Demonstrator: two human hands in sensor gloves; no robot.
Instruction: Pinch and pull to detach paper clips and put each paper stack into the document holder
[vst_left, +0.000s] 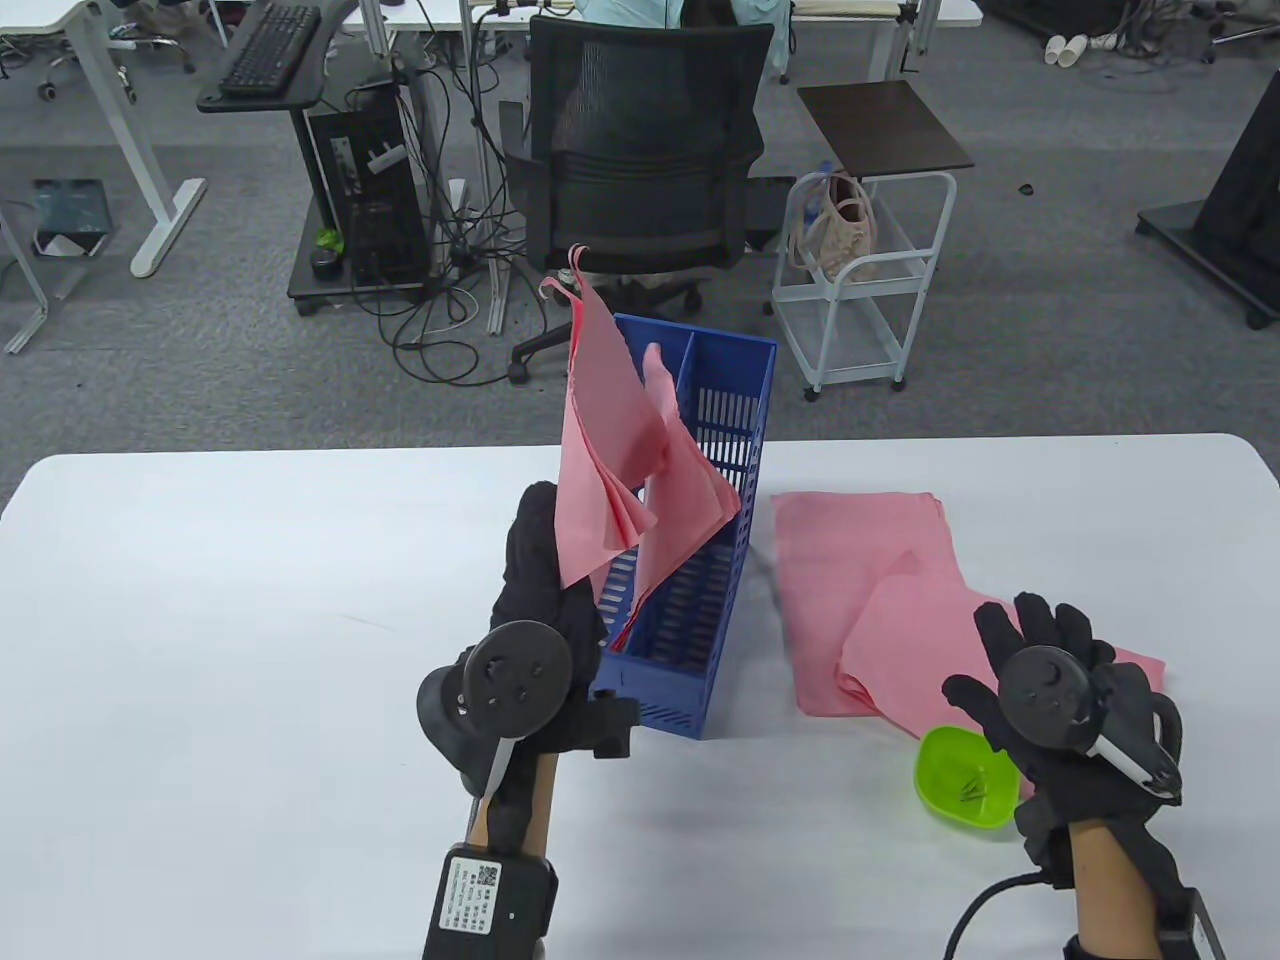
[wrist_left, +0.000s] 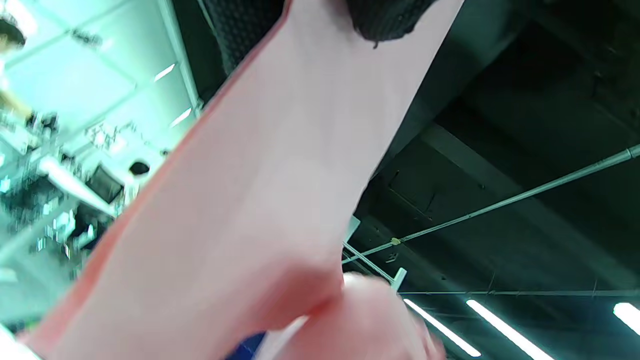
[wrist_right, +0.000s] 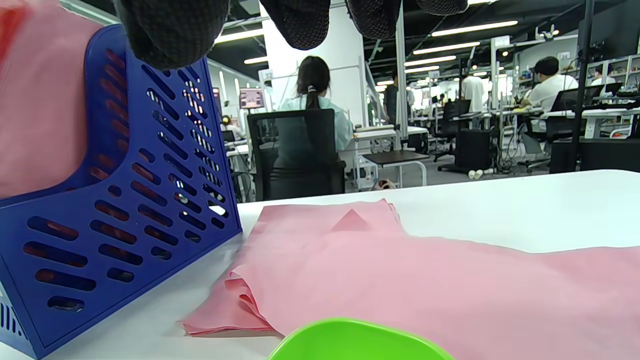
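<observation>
— How many paper stacks?
— Three pink paper stacks: one pinched upright by the left hand over the blue slotted plastic holder, two flat near the surface's right edge.
— The right hand?
— Spread, above the green bowl.

document holder: blue slotted plastic, slightly glossy
paper stacks: thin matt pink paper
bowl: glossy green plastic
table: smooth white

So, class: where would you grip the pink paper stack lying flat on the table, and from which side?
Take the pink paper stack at its near-left corner, where the sheets curl up off the table, coming in low from the front. That lifted edge probably lets the right hand slide fingers under.
</observation>
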